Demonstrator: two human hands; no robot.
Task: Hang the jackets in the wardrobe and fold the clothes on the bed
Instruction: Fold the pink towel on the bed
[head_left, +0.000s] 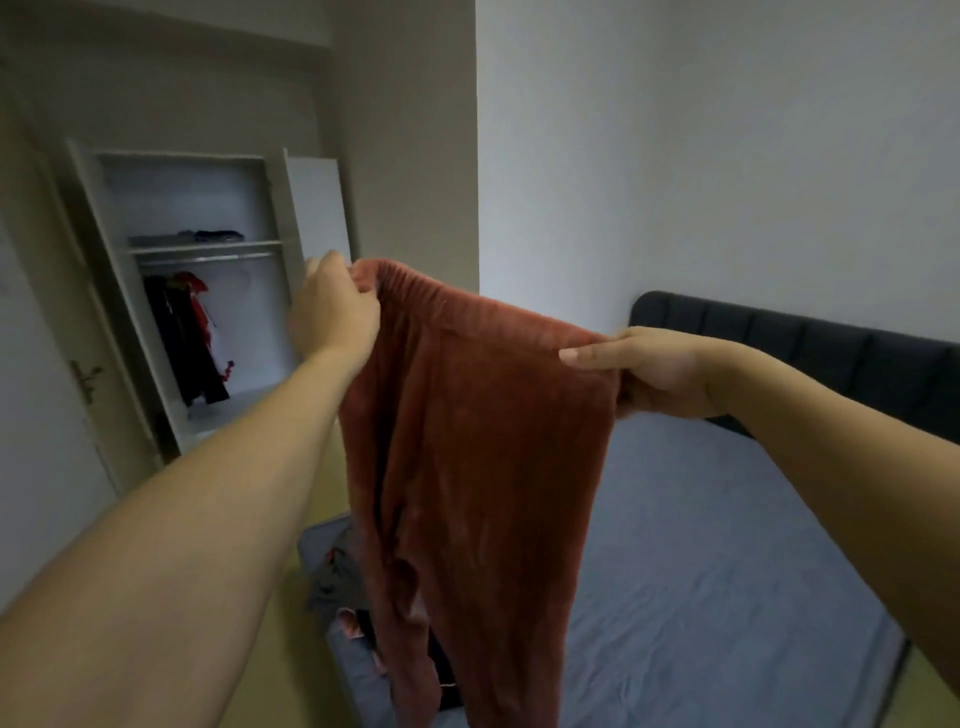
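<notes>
Over the bed (727, 571) with its blue sheet, a person holds up red-brown pants (478, 457) by the stretchy top, legs hanging down. Across the room, the wardrobe (208, 291) stands open, with dark and red jackets (187, 338) on its rail. More clothes (337, 577) lie on the bed's corner. Left hand (332, 312) pinches one end of the waistband; right hand (649, 371) grips the other.

left hand (332, 306) + right hand (654, 371) pinch trousers (478, 441) waistband | above bed (727, 545)
</notes>
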